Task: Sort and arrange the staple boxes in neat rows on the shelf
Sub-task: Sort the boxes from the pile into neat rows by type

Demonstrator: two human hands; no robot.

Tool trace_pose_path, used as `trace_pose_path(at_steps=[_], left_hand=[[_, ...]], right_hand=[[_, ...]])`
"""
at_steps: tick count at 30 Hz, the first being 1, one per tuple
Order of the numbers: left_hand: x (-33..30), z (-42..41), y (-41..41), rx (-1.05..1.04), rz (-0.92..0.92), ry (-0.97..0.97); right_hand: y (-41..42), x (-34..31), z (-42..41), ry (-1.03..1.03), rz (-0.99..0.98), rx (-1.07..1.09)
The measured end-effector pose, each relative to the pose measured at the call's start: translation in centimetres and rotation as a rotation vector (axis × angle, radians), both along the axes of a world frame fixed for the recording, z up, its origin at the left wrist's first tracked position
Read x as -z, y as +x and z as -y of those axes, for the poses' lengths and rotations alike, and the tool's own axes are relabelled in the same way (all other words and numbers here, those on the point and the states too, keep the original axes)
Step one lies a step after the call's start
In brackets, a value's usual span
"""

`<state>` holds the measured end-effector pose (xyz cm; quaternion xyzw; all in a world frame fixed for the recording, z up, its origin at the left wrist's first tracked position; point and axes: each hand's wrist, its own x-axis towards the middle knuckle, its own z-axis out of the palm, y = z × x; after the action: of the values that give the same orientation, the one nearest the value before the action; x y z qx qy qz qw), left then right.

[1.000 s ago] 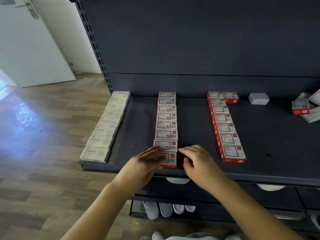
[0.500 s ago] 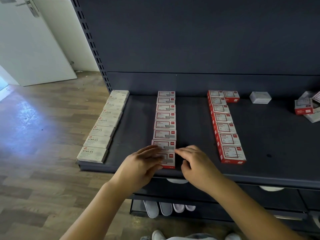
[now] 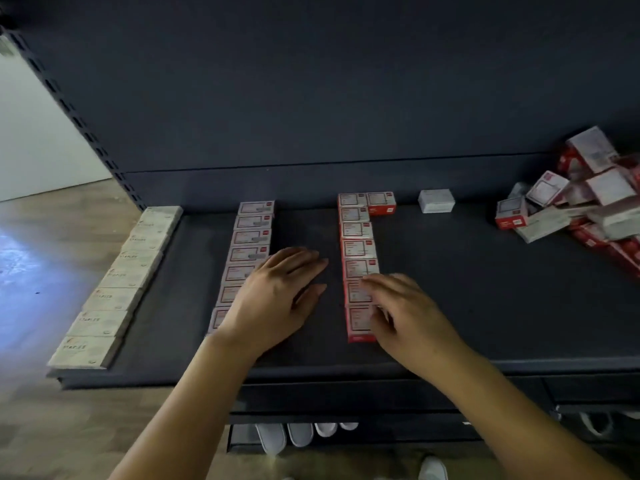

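Hands [image 3: 277,299] over dark shelf [image 3: 485,306]

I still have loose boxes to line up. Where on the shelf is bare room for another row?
Widest bare patch: between the red row and the pile, in front of the lone white box. A narrower strip lies between the white row and the middle row. The far right is crowded.

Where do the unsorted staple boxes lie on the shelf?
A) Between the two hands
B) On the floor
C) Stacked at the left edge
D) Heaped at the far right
D: the jumbled pile of staple boxes sits at the shelf's far right, beyond the neat rows.
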<state>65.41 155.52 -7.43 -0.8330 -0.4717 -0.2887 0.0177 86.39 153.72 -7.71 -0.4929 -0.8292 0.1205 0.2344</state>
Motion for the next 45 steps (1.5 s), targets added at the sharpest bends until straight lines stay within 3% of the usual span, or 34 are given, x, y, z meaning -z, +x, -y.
trace_pose_path(at_steps=[18, 27, 33, 39, 45], left_hand=[[1.4, -4.1, 22.0, -0.004, -0.03, -0.158], [-1.2, -7.7, 32.3, 0.074, -0.012, -0.072], [-2.1, -9.9, 34.7, 0.086, -0.035, -0.113], [-1.5, -10.3, 34.6, 0.071, -0.05, -0.101], [-1.3, -10.3, 34.7, 0.049, -0.07, -0.123]], right_hand=[[24.7, 2.0, -5.1, 0.197, -0.154, 0.226], [32.1, -1.0, -10.1, 0.456, -0.247, 0.447], [34.2, -1.6, -13.9, 0.381, -0.155, 0.527], [33.7, -0.8, -14.9, 0.486, 0.007, 0.489], [33.4, 0.2, -15.3, 0.366, 0.173, 0.596]])
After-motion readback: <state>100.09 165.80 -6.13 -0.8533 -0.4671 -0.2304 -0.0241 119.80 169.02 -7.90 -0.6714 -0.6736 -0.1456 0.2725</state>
